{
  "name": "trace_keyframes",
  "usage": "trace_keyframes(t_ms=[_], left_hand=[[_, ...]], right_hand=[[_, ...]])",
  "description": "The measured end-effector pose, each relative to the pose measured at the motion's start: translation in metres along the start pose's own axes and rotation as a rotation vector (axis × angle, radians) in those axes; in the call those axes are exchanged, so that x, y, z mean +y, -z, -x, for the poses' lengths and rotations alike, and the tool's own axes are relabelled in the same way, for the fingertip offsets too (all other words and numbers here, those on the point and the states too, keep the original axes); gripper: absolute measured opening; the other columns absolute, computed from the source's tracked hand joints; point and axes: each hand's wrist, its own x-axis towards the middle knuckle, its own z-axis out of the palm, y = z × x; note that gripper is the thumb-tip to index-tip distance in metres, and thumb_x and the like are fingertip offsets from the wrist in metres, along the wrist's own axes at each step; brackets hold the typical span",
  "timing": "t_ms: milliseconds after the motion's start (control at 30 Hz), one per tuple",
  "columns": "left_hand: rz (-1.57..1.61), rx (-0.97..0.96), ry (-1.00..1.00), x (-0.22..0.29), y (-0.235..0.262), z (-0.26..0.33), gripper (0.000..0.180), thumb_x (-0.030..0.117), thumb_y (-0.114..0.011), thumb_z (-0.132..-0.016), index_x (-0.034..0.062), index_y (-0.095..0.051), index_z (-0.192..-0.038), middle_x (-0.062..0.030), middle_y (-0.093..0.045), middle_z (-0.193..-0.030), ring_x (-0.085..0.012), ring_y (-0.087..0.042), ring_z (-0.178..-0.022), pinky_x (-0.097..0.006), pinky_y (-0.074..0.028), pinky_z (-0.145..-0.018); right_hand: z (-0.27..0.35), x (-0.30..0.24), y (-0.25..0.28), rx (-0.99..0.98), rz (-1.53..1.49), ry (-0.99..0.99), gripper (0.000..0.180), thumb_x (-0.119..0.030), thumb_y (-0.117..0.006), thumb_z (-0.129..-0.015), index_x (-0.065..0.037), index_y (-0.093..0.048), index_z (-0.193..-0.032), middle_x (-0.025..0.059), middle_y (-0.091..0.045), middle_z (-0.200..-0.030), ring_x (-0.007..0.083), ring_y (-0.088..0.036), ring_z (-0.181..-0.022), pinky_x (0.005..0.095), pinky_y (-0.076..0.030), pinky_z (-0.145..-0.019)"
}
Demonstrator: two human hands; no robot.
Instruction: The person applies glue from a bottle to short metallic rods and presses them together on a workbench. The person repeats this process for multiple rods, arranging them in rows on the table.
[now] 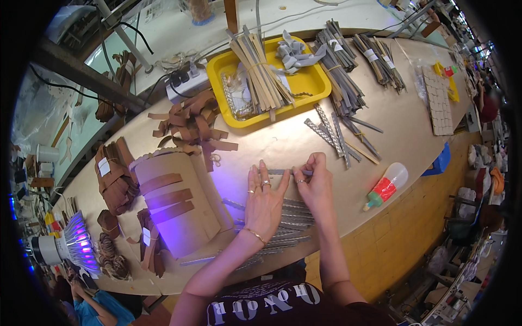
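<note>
A short grey strip (280,172) lies across the table in front of me. My left hand (263,195) is spread flat with its fingertips at the strip's left part. At the strip's other end, my right hand (315,176) pinches it between thumb and fingers. Beneath and beside my left wrist lie several grey braided strips (293,214) in rows. Farther off to the right rests a loose group of grey and braided strips (330,133). A glue bottle (387,186) with a red label and green cap lies on its side, right of my right hand.
A yellow tray (217,68) holds tan strips (261,73) and grey ribbon pieces (296,54). Brown strips (193,122) are heaped left of it. A curved cardboard form (179,217) bears brown strips. A lit purple lamp (79,242) stands at left. Another person's hands (81,290) show lower left.
</note>
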Motion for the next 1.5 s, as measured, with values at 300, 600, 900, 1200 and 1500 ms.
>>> trace_keyframes(t_ms=[300, 600, 900, 1200, 1500], left_hand=[[0.072, 0.014, 0.022, 0.002, -0.007, -0.001, 0.071, 0.004, -0.05, -0.084, 0.0207, -0.036, -0.152, -0.0409, -0.026, -0.148, -0.0557, -0.029, -0.137, -0.054, -0.015, -0.119], [0.061, 0.033, 0.015, 0.002, -0.008, -0.001, 0.071, 0.004, -0.05, -0.083, 0.0203, -0.036, -0.152, -0.0418, -0.026, -0.148, -0.0554, -0.029, -0.138, -0.054, -0.014, -0.119], [0.06, 0.031, 0.025, 0.003, -0.008, -0.001, 0.071, 0.003, -0.05, -0.083, 0.0204, -0.036, -0.151, -0.0416, -0.025, -0.148, -0.0554, -0.028, -0.138, -0.054, -0.012, -0.119], [0.269, 0.075, -0.019, 0.011, -0.014, -0.004, 0.069, 0.004, -0.053, -0.084, 0.0106, -0.035, -0.151, -0.0232, -0.02, -0.158, -0.04, -0.02, -0.147, -0.053, -0.015, -0.119], [0.32, 0.041, -0.015, 0.021, -0.02, -0.003, 0.071, 0.003, -0.053, -0.085, 0.0074, -0.029, -0.152, -0.0215, -0.02, -0.159, -0.0375, -0.022, -0.147, -0.051, -0.017, -0.119]], right_hand=[[0.001, 0.012, 0.015, 0.016, -0.234, -0.206, 0.036, 0.002, -0.07, -0.087, -0.005, -0.042, -0.108, 0.0048, -0.061, -0.079, 0.0073, -0.057, -0.068, 0.0192, -0.045, -0.056], [0.004, 0.012, 0.007, 0.104, -0.118, -0.11, 0.036, 0.001, -0.07, -0.086, -0.006, -0.04, -0.105, 0.0032, -0.057, -0.076, 0.0049, -0.052, -0.062, 0.0191, -0.042, -0.052], [0.005, 0.005, 0.002, 0.129, 0.02, -0.036, 0.033, 0.0, -0.07, -0.087, -0.004, -0.041, -0.103, 0.0048, -0.057, -0.072, 0.0088, -0.053, -0.058, 0.0238, -0.044, -0.052], [0.001, 0.004, 0.005, 0.077, 0.137, -0.022, 0.031, 0.001, -0.067, -0.087, -0.002, -0.042, -0.104, 0.0106, -0.059, -0.071, 0.0171, -0.059, -0.057, 0.03, -0.047, -0.054], [-0.002, 0.011, 0.015, 0.007, 0.007, -0.158, 0.035, 0.001, -0.07, -0.085, -0.003, -0.043, -0.108, 0.0079, -0.061, -0.074, 0.0111, -0.058, -0.06, 0.0262, -0.048, -0.053]])
